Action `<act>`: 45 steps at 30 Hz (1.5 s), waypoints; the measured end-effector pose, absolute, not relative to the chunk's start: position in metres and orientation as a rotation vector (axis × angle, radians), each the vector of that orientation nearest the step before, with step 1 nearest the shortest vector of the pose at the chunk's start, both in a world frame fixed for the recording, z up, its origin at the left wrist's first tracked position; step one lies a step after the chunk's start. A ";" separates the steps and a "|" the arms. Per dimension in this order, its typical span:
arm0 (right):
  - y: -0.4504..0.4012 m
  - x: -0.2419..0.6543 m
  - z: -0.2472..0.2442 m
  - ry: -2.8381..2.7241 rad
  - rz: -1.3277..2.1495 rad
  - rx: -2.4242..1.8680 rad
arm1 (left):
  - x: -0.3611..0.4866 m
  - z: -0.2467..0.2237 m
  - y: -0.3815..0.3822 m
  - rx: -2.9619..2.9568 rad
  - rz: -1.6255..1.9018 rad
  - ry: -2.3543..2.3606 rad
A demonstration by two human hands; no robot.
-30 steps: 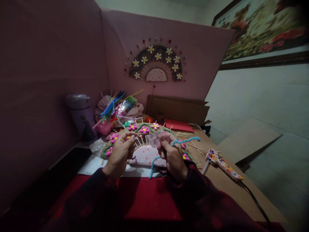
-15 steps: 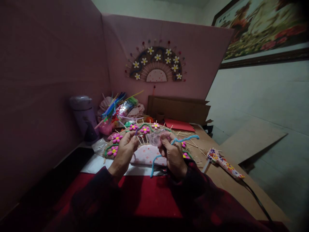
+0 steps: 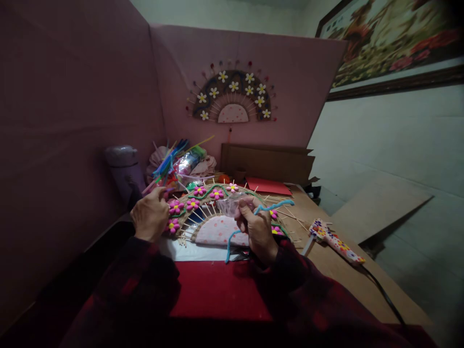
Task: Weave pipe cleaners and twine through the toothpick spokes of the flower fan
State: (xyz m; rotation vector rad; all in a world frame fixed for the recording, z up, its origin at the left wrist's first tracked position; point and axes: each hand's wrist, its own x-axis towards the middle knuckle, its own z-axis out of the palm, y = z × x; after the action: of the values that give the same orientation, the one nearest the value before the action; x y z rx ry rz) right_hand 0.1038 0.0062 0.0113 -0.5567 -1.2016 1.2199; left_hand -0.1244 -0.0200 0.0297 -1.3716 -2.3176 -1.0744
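Observation:
Between the thumb and fingers of my right hand (image 3: 256,227) are a bent light-blue pipe cleaner (image 3: 276,206) and a crumpled clear plastic bag (image 3: 231,205). My left hand (image 3: 150,212) is at the left end of the fan-shaped craft, its fingers pinched, with a short purple piece that looks like a pipe cleaner (image 3: 168,190) at the fingertips. Below and between the hands lies the craft (image 3: 217,229), a half-ring of twine and sticks with pink flowers, a green wavy line and a spotted pale centre.
Colourful pipe cleaners (image 3: 170,157) and packets are heaped behind my left hand, beside a purple bottle (image 3: 125,171). On the right lies a flowered glue gun (image 3: 335,241) with its cord. Red paper (image 3: 268,186) and cardboard (image 3: 266,162) are at the back. A similar fan (image 3: 232,92) hangs ahead.
My left hand has moved left, away from the right hand, to the craft's left end near the heap. The right hand stays nearly in place with the bag and blue pipe cleaner.

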 end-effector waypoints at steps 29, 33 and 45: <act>0.006 0.101 0.012 -1.157 1.494 -0.589 | -0.033 0.018 -0.031 -2.115 -2.984 -1.767; 0.003 0.102 0.015 -1.167 1.546 -0.608 | -0.037 0.017 -0.031 -2.170 -3.042 -1.805; 0.005 0.102 0.012 -1.162 1.507 -0.584 | -0.035 0.016 -0.031 -2.038 -2.935 -1.738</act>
State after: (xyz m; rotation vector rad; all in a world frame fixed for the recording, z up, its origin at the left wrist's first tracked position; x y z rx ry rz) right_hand 0.1021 0.0049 0.0122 -0.5842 -1.1617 1.5068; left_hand -0.0353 -0.0306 0.0158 -2.0382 -1.7385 -2.9354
